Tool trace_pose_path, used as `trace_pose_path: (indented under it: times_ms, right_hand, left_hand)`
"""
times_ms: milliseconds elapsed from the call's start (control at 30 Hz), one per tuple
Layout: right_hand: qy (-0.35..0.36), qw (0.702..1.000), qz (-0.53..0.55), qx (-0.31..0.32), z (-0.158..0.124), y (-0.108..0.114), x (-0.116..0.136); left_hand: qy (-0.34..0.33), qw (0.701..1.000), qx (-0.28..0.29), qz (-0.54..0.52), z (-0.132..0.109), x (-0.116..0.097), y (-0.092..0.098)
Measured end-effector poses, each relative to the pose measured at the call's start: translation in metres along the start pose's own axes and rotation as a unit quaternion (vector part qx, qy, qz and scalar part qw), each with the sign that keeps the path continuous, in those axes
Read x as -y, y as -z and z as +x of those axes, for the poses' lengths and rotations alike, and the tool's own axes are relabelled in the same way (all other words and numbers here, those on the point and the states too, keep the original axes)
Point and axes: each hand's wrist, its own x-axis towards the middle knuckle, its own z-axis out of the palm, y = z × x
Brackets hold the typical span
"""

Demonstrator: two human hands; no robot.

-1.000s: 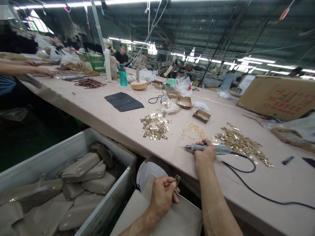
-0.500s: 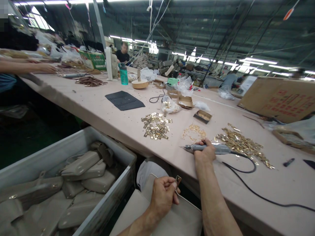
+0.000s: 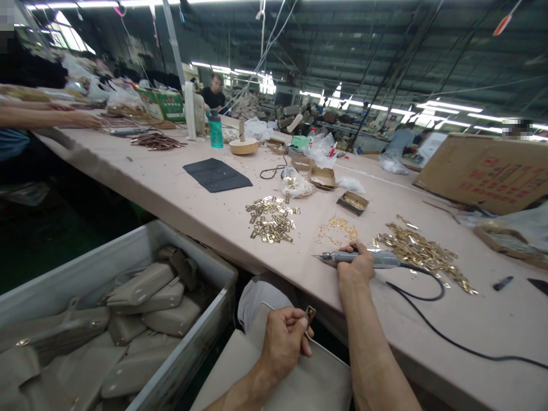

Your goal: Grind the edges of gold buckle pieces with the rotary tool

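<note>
My left hand pinches a small gold metal plate between thumb and fingers, above a beige bag piece lying over my lap. My right hand is wrapped around a grey electric screwdriver, its thin bit pointing left just over the table. Tiny gold screws lie scattered beyond that hand. One heap of gold plates sits to their left, and another pile of gold metal pieces to their right.
A grey bin holding several beige bags stands at my left against the table. The screwdriver's black cord runs off right. Further back are a black sheet, a teal bottle and a large carton.
Both my hands, the plate and the screwdriver stay practically where they were. At the far left, a co-worker's hand has shifted slightly to the right.
</note>
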Motion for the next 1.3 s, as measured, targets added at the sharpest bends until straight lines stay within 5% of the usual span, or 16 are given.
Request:
trace_pose_path:
  times_ms: [300, 467, 800, 1000, 1300]
  right_hand:
    - [-0.007, 0.999, 0.031, -0.034, -0.006, -0.004, 0.005]
    - [-0.029, 0.998, 0.054, 0.001, -0.020, -0.004, 0.023]
    - [-0.009, 0.996, 0.008, 0.086, -0.097, 0.025, 0.061]
    - [0.020, 0.992, -0.039, 0.116, -0.139, 0.044, 0.059]
    - [0.038, 0.981, -0.078, 0.172, -0.154, 0.057, 0.042]
  left_hand:
    - [-0.009, 1.000, 0.000, 0.001, 0.001, 0.002, 0.001]
    - [-0.007, 1.000, -0.006, 0.003, 0.003, 0.002, 0.000]
    - [0.047, 0.999, 0.014, -0.020, 0.004, -0.004, -0.001]
    - [0.069, 0.997, 0.022, -0.031, 0.007, 0.000, -0.004]
    - [0.082, 0.996, 0.009, -0.046, 0.010, 0.007, -0.004]
